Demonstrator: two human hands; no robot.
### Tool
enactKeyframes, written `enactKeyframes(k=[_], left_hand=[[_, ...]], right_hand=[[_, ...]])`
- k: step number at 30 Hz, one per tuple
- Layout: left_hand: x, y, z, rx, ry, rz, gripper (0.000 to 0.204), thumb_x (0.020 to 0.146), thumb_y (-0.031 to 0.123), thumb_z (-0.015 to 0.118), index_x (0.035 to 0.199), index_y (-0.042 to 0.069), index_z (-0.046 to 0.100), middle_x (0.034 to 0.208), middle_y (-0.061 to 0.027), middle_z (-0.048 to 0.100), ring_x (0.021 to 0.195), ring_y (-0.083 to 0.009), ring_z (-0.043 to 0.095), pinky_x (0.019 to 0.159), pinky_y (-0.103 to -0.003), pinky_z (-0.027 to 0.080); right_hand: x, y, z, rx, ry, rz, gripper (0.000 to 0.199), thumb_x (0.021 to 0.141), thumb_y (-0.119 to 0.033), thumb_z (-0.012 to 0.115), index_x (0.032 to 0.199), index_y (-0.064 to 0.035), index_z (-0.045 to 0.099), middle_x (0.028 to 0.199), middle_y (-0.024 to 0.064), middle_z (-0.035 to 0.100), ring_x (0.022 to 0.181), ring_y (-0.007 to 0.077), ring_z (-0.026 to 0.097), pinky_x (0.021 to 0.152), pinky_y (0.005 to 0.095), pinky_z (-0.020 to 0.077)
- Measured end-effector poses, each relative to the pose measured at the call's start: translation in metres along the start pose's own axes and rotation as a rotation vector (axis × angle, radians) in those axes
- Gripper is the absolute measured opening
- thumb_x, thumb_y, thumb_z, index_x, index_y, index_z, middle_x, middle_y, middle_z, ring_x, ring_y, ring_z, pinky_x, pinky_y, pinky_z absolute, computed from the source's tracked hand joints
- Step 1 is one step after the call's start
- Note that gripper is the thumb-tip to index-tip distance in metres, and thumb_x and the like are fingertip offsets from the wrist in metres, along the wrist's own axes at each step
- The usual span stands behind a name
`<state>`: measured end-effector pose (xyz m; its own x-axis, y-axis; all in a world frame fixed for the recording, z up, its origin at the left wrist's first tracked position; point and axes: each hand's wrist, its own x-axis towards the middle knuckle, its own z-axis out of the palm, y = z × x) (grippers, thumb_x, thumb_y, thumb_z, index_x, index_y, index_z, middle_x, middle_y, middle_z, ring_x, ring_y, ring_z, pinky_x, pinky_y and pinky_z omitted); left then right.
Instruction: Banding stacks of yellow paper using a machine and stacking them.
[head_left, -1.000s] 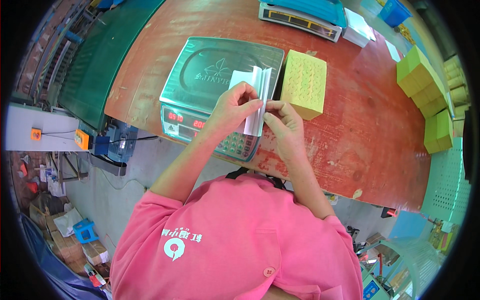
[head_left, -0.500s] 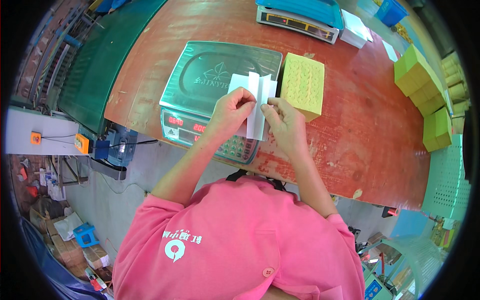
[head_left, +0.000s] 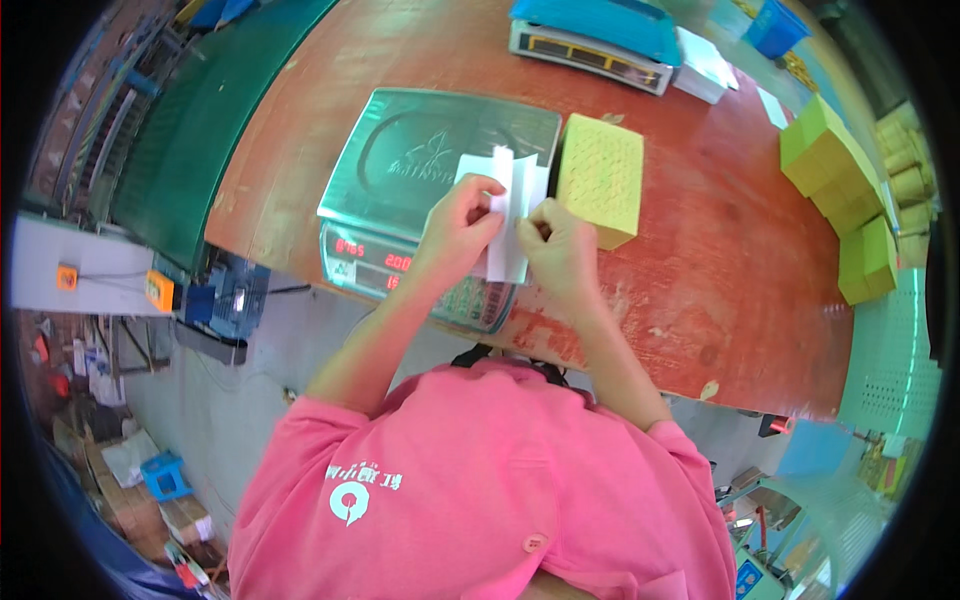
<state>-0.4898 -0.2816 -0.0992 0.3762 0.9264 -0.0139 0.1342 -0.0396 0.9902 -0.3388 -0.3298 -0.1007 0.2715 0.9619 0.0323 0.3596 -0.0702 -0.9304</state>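
Note:
A folded white sheet of paper [head_left: 507, 255] is between my hands, above the near right part of a weighing scale with a metal platform [head_left: 385, 135]. My left hand [head_left: 462, 222] pinches the paper's left edge between thumb and fingers. On the other side, my right hand [head_left: 562, 245] has its fingers curled and pressed together at the right edge. More white paper [head_left: 478, 168] lies behind, on the platform. The scale's red-lit display and keypad are partly covered by my left forearm and the paper. Right of the scale stands a yellow block [head_left: 603, 175] with a patterned top.
At the far side of the red table [head_left: 720, 250] is a second scale with a blue tray [head_left: 600, 28], with a white stack [head_left: 703, 62] beside it. Yellow blocks [head_left: 835, 170] are piled along the right edge. A green surface [head_left: 190, 170] adjoins at left.
My right fingers have curled more tightly along the paper, and the hand is slightly lower on it. The folded flaps have shifted a little. The digits on the scale display differ.

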Motion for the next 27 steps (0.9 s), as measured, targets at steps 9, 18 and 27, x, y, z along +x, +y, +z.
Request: enactKeyframes(k=[9,18,27], left_hand=[[-0.052,0.086,0.005,-0.500,-0.035,0.037,0.070,0.072,-0.007,0.049,0.141,-0.005,0.036,0.118,-0.0160,0.062,0.108,-0.0244,0.062,0.093,-0.034,0.049],[0.025,0.100,0.192,0.802,-0.399,0.702,0.005,0.078,-0.002,0.060,0.080,0.002,0.062,0.071,-0.0124,0.056,0.067,-0.0316,0.059,0.065,-0.034,0.047],[0.127,0.234,0.471,-0.082,-0.675,0.079,0.006,0.082,0.002,0.064,0.085,0.004,0.059,0.086,-0.0015,0.060,0.081,-0.0113,0.058,0.069,-0.029,0.047]], right_hand=[[-0.039,0.009,-0.112,0.015,0.391,-0.325,0.008,0.082,-0.002,0.061,0.089,-0.0031,0.056,0.073,0.0154,0.057,0.063,0.0263,0.060,0.058,0.0328,0.0482],[-0.083,0.239,-0.363,-0.483,0.684,0.233,0.012,0.085,-0.009,0.055,0.095,-0.0071,0.062,0.083,0.0161,0.067,0.077,0.0333,0.066,0.066,0.0433,0.0498],[-0.122,0.338,-0.603,-0.362,1.050,0.210,0.006,0.083,-0.006,0.062,0.087,-0.0016,0.061,0.072,0.0107,0.064,0.065,0.0178,0.061,0.062,0.0321,0.0483]])
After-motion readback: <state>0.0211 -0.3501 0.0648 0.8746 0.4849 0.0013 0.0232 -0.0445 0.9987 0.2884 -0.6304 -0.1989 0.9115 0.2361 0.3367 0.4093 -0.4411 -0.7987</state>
